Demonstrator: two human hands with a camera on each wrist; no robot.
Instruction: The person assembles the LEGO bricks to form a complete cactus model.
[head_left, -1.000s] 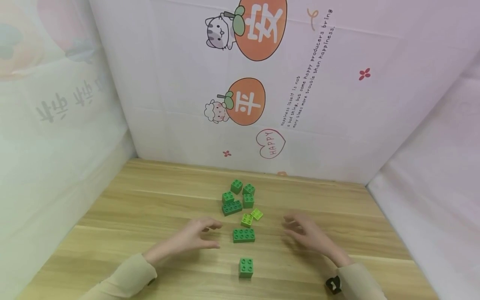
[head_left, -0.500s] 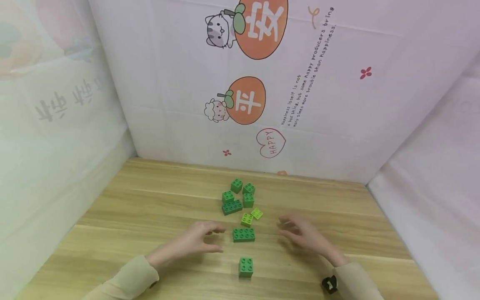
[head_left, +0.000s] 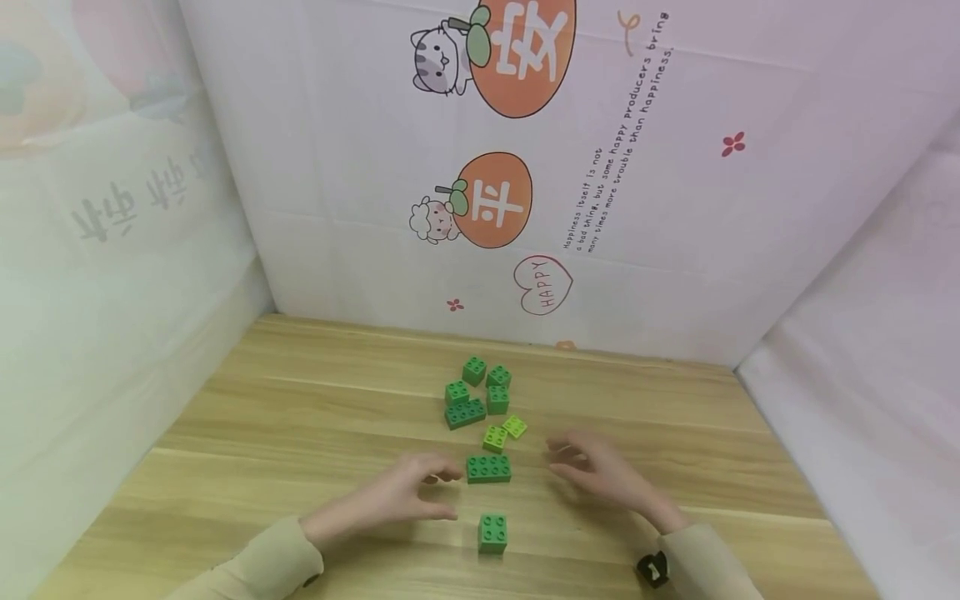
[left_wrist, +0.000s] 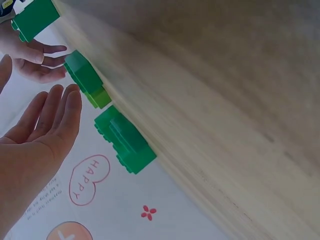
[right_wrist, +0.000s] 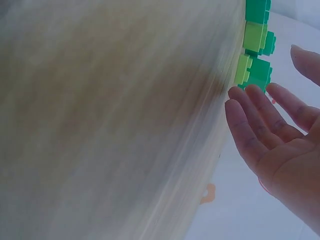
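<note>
Here, in the head view, I see a long green brick (head_left: 488, 470) on the worktop (head_left: 300, 400) between left hand (head_left: 408, 492) and right hand (head_left: 603, 475), a square green brick (head_left: 492, 534) nearer the person (head_left: 270, 554). Left wrist view: left fingers (left_wrist: 70, 112) relaxed, grasping nothing. Right wrist view: right fingers (right_wrist: 244, 132) likewise empty, slightly bent, near two lime bricks (right_wrist: 254, 37).

Our bricks (head_left: 492, 535): nine
We count five small green bricks (head_left: 497, 402), two long green bricks (head_left: 488, 470) and two lime bricks (head_left: 494, 439).
</note>
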